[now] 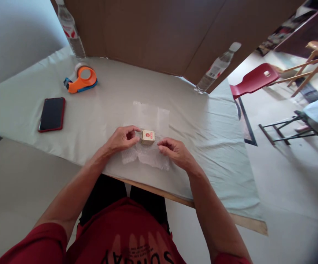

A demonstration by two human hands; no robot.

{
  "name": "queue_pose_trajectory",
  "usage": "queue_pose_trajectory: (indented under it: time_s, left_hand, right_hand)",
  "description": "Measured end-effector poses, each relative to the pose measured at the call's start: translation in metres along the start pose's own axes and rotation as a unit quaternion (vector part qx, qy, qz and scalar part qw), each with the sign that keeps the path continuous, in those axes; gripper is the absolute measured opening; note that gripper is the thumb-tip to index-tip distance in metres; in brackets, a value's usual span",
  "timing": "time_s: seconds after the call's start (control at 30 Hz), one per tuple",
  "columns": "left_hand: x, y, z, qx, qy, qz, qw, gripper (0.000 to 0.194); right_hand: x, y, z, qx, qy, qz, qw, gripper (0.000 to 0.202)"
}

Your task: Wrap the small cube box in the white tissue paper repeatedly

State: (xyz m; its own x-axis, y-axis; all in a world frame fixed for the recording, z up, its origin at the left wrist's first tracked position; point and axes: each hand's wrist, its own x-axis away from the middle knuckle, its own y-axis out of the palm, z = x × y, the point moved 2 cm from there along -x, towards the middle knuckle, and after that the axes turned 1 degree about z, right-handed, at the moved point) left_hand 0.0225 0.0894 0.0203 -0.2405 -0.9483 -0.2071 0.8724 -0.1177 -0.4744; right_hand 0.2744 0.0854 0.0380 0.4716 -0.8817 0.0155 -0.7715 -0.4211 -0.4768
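A small cream-coloured box [148,137] with a red round mark and red label on top sits on a sheet of clear bubble wrap [150,157]. My left hand [124,138] is just left of the box, thumb and forefinger apart, their tips close to its side; whether they touch it I cannot tell. To the right of the box, my right hand [174,149] hovers over the wrap with its fingers curved and slightly parted. Nothing shows between its fingertips, and a small gap separates them from the box.
An orange tape dispenser [85,80] and a red-edged phone [51,114] lie on the cloth-covered table [203,146] at left. Two water bottles, a left bottle [70,33] and a right bottle [216,69], stand against a brown cardboard panel [153,33]. A red chair [255,80] stands beyond the table.
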Motion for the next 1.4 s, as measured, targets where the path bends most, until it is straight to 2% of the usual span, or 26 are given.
queue_pose_trajectory:
  time_s: [0.07,0.13,0.23,0.33,0.43,0.57,0.67,0.77,0.87,0.93,1.0,1.07,1.13,1.27,1.4]
  left_hand:
    - [-0.001,0.003,0.000,-0.064,0.065,0.042,0.995,0.039]
    - [0.000,0.007,-0.003,-0.108,0.105,0.039,0.988,0.054]
    - [0.002,0.013,-0.010,-0.154,0.115,-0.019,0.981,0.082]
    - [0.004,0.018,-0.015,-0.200,0.098,-0.070,0.972,0.096]
    - [0.005,0.018,-0.014,-0.237,0.091,-0.093,0.963,0.096]
    - [0.005,0.018,-0.009,-0.260,0.091,-0.106,0.955,0.093]
    - [0.005,0.018,-0.007,-0.268,0.095,-0.108,0.953,0.091]
    - [0.005,0.018,-0.007,-0.272,0.099,-0.106,0.951,0.090]
    - [0.006,0.018,-0.008,-0.270,0.101,-0.104,0.952,0.089]
    - [0.006,0.019,-0.009,-0.265,0.103,-0.103,0.953,0.088]
    - [0.007,0.019,-0.009,-0.262,0.105,-0.098,0.954,0.087]
    - [0.007,0.019,-0.010,-0.262,0.106,-0.090,0.955,0.087]
    - [0.007,0.019,-0.011,-0.267,0.104,-0.083,0.954,0.087]
    - [0.005,0.015,-0.013,-0.287,0.082,-0.066,0.952,0.090]
    - [0.004,0.012,-0.015,-0.299,0.059,-0.056,0.951,0.093]
  right_hand:
    - [-0.006,0.003,-0.005,0.027,-0.032,0.059,0.997,0.025]
    - [-0.016,0.010,-0.009,0.083,-0.071,0.085,0.990,0.042]
    - [-0.031,0.023,-0.006,0.157,-0.102,0.073,0.980,0.057]
    - [-0.035,0.025,0.004,0.167,-0.097,0.056,0.980,0.049]
    - [-0.024,0.003,0.017,0.158,-0.078,0.113,0.978,0.045]
    - [0.004,-0.044,0.046,0.165,-0.011,0.218,0.962,0.048]
    - [0.020,-0.069,0.068,0.217,0.025,0.254,0.942,0.050]
    - [0.026,-0.075,0.067,0.278,-0.013,0.303,0.912,0.052]
    - [0.024,-0.058,0.036,0.296,-0.093,0.359,0.880,0.041]
    - [0.016,-0.035,0.010,0.283,-0.155,0.319,0.891,0.030]
    - [0.003,-0.009,-0.009,0.276,-0.196,0.223,0.914,0.030]
    - [-0.014,0.012,-0.014,0.281,-0.199,0.118,0.931,0.035]
    - [-0.031,0.022,-0.007,0.317,-0.162,0.065,0.932,0.040]
    - [-0.055,0.014,0.018,0.384,-0.064,0.062,0.919,0.045]
    - [-0.057,0.007,0.030,0.397,-0.045,0.070,0.914,0.045]
